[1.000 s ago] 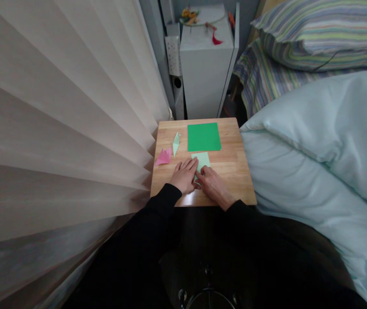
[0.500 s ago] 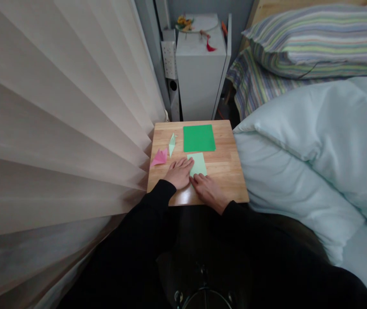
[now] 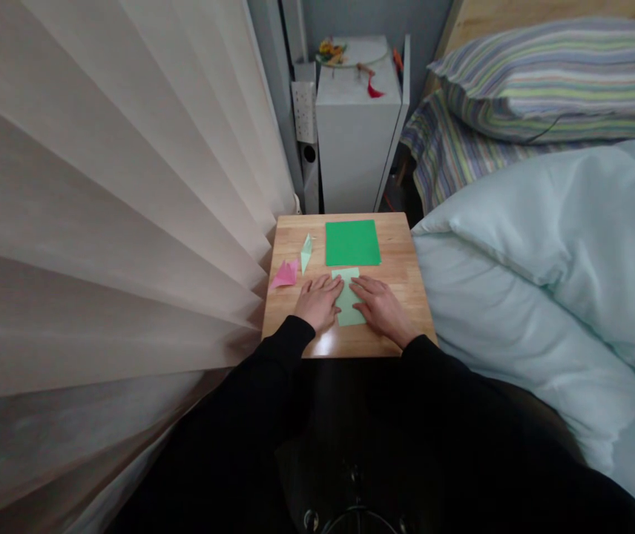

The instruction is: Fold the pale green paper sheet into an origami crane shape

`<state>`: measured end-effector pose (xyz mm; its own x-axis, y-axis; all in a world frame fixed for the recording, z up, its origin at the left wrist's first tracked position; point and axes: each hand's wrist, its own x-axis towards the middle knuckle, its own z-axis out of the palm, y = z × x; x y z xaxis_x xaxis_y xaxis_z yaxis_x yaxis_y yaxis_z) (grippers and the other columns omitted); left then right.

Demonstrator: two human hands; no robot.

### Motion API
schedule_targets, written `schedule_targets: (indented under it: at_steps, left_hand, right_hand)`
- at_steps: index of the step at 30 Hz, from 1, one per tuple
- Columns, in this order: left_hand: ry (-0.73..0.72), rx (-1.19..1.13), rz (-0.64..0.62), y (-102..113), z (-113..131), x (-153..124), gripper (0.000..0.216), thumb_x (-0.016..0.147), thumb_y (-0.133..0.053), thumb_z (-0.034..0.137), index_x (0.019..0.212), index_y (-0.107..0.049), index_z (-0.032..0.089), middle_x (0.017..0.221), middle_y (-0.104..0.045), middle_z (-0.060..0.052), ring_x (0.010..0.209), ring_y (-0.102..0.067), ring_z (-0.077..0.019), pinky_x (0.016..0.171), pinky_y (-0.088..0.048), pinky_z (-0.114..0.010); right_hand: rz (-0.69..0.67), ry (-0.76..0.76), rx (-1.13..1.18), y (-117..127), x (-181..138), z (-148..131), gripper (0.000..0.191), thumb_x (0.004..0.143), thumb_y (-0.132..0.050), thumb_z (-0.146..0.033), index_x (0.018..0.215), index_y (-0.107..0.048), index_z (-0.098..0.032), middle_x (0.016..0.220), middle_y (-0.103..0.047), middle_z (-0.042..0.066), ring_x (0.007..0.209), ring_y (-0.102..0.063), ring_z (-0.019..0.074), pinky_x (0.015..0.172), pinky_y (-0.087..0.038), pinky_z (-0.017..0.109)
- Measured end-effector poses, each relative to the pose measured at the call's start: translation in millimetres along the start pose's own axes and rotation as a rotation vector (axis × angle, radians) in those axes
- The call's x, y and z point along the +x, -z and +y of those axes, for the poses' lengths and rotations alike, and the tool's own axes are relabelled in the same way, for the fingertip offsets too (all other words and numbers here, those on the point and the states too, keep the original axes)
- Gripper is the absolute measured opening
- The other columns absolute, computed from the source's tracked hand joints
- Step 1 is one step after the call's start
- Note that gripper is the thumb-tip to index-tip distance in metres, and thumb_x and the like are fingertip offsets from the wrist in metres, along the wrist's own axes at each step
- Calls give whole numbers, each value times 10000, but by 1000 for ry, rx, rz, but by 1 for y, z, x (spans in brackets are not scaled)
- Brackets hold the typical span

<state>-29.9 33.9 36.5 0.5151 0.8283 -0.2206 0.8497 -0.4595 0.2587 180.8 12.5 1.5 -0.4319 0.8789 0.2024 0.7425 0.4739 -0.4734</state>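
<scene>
Fingers (image 3: 326, 283) of the left hand (image 3: 316, 304) and right hand (image 3: 383, 303) lie loosely extended, gripping nothing, on the pale-green origami paper (image 3: 347, 298) just below-right of the frame's centre, where even pressure should keep its edges aligned.

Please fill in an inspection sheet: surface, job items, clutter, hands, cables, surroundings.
Surface: light-brown rectangular wooden tabletop
Job items: flat pale-green rectangular paper
Clutter: flat bright-green squarish paper beyond; folded angular pink paper and folded slender pale-green paper at left
Left hand: open, on the work paper's left side
Right hand: open, fingers on its right side
Cables: none identifiable
Surroundings: cream pleated fabric curtain left, pale-blue puffy fabric quilt right
</scene>
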Motion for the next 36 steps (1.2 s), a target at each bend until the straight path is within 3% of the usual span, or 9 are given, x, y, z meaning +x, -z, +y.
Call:
schedule_targets:
  at_steps: [5,14,18,22,25,28,31,36]
  left_hand:
    - [97,35,35,3,10,-3,708,913,-610,262,1582,-389,205,1699,-352,-87,1561,-302,-302,1225,-300,-583]
    - [142,47,87,0,15,-4,700,970,-520,339,1617,-309,177,1719,-298,-121,1558,-273,-343,1221,-255,-613]
    - [144,55,94,0,9,-3,762,943,-577,391,1619,-298,174,1713,-303,-138,1543,-284,-356,1210,-277,-584]
    - [155,60,104,1,7,-1,820,914,-624,431,1613,-300,151,1719,-273,-167,1540,-279,-370,1212,-267,-582]
    - [165,62,95,1,6,1,836,907,-634,454,1614,-299,158,1718,-270,-174,1536,-285,-383,1222,-239,-595]
    - [169,72,102,3,7,1,826,910,-638,447,1607,-307,152,1711,-283,-178,1529,-290,-381,1222,-241,-594]
    - [174,93,142,5,13,-3,728,918,-645,426,1545,-411,139,1680,-341,-182,1486,-340,-381,1176,-316,-576]
    - [123,128,153,5,26,-14,290,977,-578,287,1239,-674,206,1495,-578,-115,1408,-437,-320,1089,-413,-509]
  right_hand:
    - [-67,-51,58,-13,-1,17,496,943,-668,-218,1436,-626,-210,1535,-583,121,1479,-471,292,1222,-312,558]
    - [-256,-15,63,10,9,30,538,910,-698,-179,1438,-621,-245,1561,-556,103,1504,-442,273,1209,-319,545]
    - [-241,-51,8,18,10,23,591,904,-700,-165,1479,-578,-224,1587,-520,137,1515,-424,275,1214,-321,557]
    - [-122,-49,-130,21,9,2,579,926,-652,-118,1493,-536,-94,1571,-518,211,1508,-422,319,1229,-314,567]
    - [-189,38,-136,15,6,-14,592,928,-684,-172,1481,-527,-32,1588,-486,237,1523,-397,336,1255,-304,531]
    - [-242,-2,-138,6,3,-22,646,929,-702,-224,1513,-491,-47,1614,-452,230,1524,-395,352,1243,-323,557]
    - [-251,-25,-130,1,1,-20,667,933,-692,-224,1540,-461,-74,1637,-424,210,1533,-383,346,1243,-319,570]
    - [-251,-30,-114,0,1,-15,683,921,-703,-218,1550,-458,-112,1645,-417,190,1537,-379,338,1243,-315,578]
